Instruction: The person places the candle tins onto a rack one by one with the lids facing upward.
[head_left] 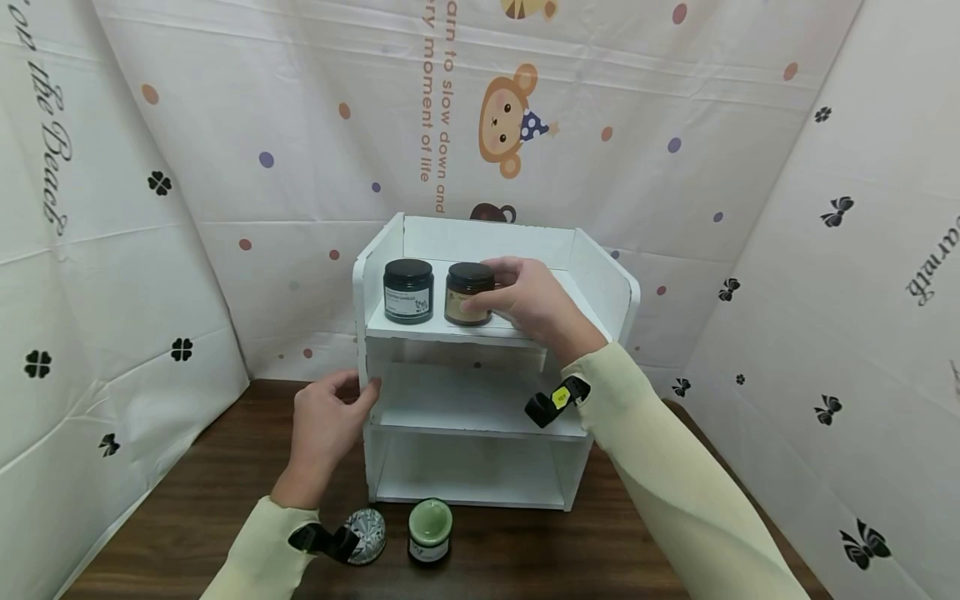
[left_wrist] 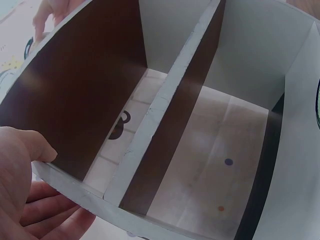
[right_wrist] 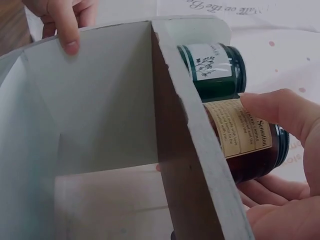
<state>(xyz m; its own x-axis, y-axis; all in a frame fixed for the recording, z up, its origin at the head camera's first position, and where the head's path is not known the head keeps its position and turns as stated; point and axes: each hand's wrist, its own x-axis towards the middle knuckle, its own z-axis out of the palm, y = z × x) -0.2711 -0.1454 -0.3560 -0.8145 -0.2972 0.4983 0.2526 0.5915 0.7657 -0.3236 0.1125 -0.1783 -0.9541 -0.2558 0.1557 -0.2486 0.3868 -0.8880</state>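
A white three-level shelf stands against the back cloth. On its top board sit two black-lidded candle jars: a dark green candle jar at left and an amber candle jar with a tan label beside it. My right hand holds the amber jar, thumb on the label side and fingers behind. In the right wrist view, the amber jar stands close to the green jar. My left hand grips the shelf's left side panel, thumb inside and fingers outside, as the left wrist view shows.
On the brown wooden table, in front of the shelf, stands an uncovered candle jar with green wax. Left of it lies a round patterned lid, partly behind the left wrist strap. Printed cloth encloses the back and sides.
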